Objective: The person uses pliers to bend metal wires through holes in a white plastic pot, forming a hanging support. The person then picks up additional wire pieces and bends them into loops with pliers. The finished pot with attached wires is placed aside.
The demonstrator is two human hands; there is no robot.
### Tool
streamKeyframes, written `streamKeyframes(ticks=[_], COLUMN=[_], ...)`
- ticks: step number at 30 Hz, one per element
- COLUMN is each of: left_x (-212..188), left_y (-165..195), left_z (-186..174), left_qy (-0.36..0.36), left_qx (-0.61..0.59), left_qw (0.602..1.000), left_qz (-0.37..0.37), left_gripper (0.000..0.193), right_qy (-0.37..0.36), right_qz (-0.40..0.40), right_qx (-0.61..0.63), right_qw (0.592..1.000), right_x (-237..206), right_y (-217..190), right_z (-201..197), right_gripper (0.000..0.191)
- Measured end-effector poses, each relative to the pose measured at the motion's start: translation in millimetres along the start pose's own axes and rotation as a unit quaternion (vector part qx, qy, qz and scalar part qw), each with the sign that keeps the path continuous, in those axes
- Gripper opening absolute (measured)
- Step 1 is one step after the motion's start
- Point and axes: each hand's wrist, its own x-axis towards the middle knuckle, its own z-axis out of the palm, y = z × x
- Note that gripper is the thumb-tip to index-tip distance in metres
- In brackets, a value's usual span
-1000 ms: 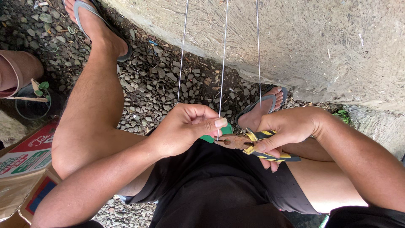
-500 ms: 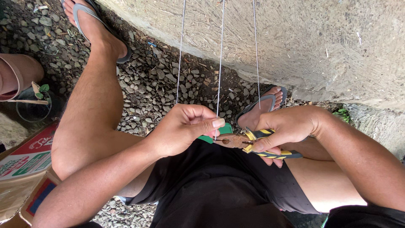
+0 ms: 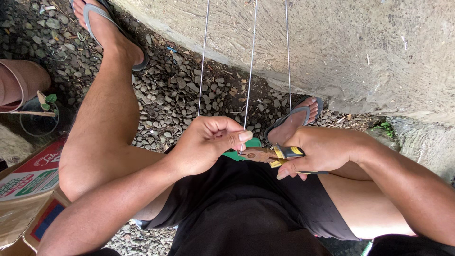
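Three thin taut wires (image 3: 251,61) run from the top of the view down toward my lap. My left hand (image 3: 208,142) pinches the lower end of the middle wire between thumb and forefinger, over a small green piece (image 3: 247,150). My right hand (image 3: 322,149) grips rusty pliers with yellow-and-black handles (image 3: 279,154), their jaws pointing left at the wire end just under my left thumb. Both hands hover above my black shorts (image 3: 246,208).
I sit on gravel (image 3: 175,90) beside a rough concrete wall (image 3: 360,52). My feet in grey flip-flops rest at upper left (image 3: 102,23) and centre right (image 3: 296,118). A cardboard box (image 3: 28,189) lies at left, with a small black seedling pot (image 3: 40,118) above it.
Hardly anything has moved. Both hands stay at the wire end, with the pliers held at the same spot.
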Motion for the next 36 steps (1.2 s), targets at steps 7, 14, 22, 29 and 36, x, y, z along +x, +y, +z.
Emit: streamKeyframes(ticks=[7,14,22,29,36], left_x=[1.3,2.4,3.9,4.7,-0.8], left_y=[-1.0,-1.0,-1.5,-1.5,0.8], left_z=[-0.2,-0.8,-4.5,-8.5,-12.3], left_qy=[0.009,0.002,0.007,-0.002,-0.009], left_qx=[0.02,0.013,0.015,-0.063,-0.082], left_qw=[1.0,1.0,1.0,0.998,0.996], left_qz=[0.008,0.006,-0.004,-0.005,-0.013], left_gripper=[0.02,0.019,0.021,0.023,0.027], right_qy=[0.109,0.195,0.17,0.163,0.604], right_qz=[-0.066,-0.093,-0.095,-0.124,0.095], right_qx=[-0.07,-0.148,-0.105,-0.01,-0.055], right_qw=[0.989,0.965,0.975,0.979,0.789], right_x=[-6.8,-8.6,-2.6,5.2,19.4], right_y=[1.4,4.3,13.3,67.8,99.2], right_z=[6.5,11.8,15.0,-9.3,-55.4], right_gripper=[0.044,0.05,0.047,0.044,0.056])
